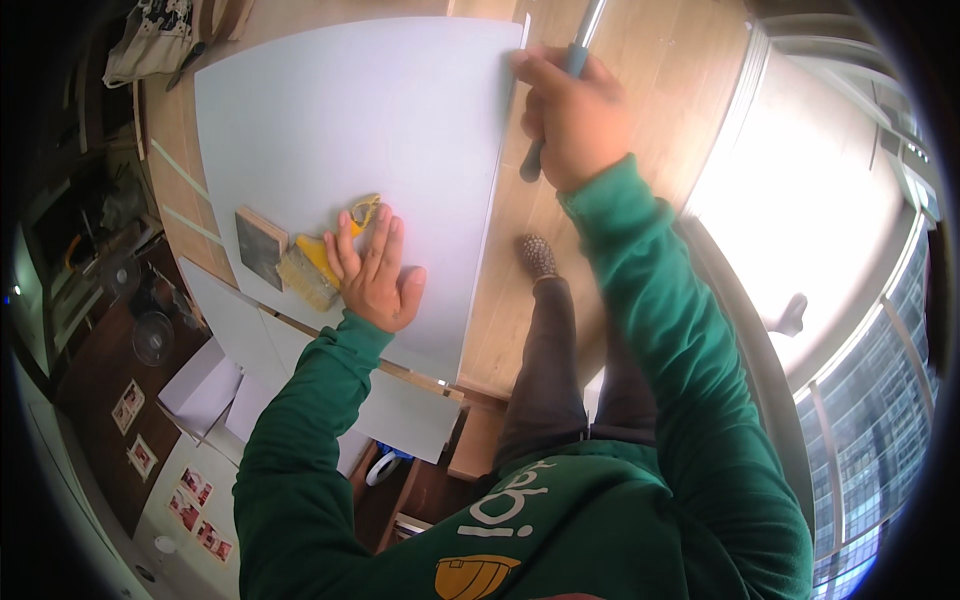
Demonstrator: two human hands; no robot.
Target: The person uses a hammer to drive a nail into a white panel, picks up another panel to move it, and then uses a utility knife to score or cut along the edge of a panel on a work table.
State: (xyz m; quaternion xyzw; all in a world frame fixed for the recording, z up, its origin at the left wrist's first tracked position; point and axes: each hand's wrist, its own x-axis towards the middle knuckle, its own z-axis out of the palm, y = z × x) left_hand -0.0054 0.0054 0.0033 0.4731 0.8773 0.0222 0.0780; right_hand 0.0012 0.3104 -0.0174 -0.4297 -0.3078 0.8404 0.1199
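Observation:
My left hand (375, 275) lies flat on a large white board (350, 110), its fingers stretched out across the handle of a yellow-handled brush (318, 262). The brush's pale bristles point toward the lower left, and part of its handle is hidden under my fingers. Beside the bristles lies a square block (262, 248) with a grey face and wooden edges. At the board's far right edge, my right hand (575, 120) is closed around a tool with a grey-blue handle and a silver shaft (593, 20). The tool's far end runs out of view.
A pale wooden floor (670, 60) spreads right of the board, with my foot in a spotted shoe (538, 257) on it. A cloth bag (150, 40) lies at the far left. White panels (405, 410) sit below the board, and a large window (870, 400) stands at right.

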